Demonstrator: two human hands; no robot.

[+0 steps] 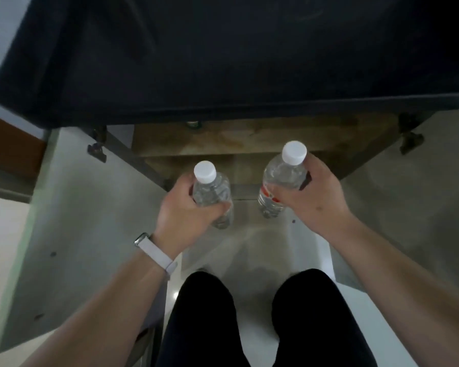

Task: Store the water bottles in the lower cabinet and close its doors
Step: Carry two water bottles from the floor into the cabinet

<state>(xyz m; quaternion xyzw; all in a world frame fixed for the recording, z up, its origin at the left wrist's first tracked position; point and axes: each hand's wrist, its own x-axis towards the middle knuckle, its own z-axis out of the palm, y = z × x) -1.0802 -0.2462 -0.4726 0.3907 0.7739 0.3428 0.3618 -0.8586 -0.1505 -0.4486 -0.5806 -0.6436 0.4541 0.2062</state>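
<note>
Black-trousered knees (204, 313) are sitting lowest in the view, with both forearms reaching forward over them toward the open lower cabinet (249, 144). On the person's left wrist a pale watch strap (157, 254) is showing. The left hand (188, 205) is wrapping its fingers around the left bottle (212, 192) at mid-body; the right hand (313, 192) is gripping the right bottle (278, 184) just under the shoulder, above its red label. Both bottles are standing upright with white caps on, held in the air just in front of the cabinet's wooden shelf, not yet resting on it. Both cabinet doors (72, 207) are swung wide open to either side, beneath the dark tabletop (223, 62). The bottles are appearing full, so they are judged moderately heavy, with thin, yielding walls and a smooth surface; a mid-body hold is appearing firm, provided the squeeze is moderate.
</note>
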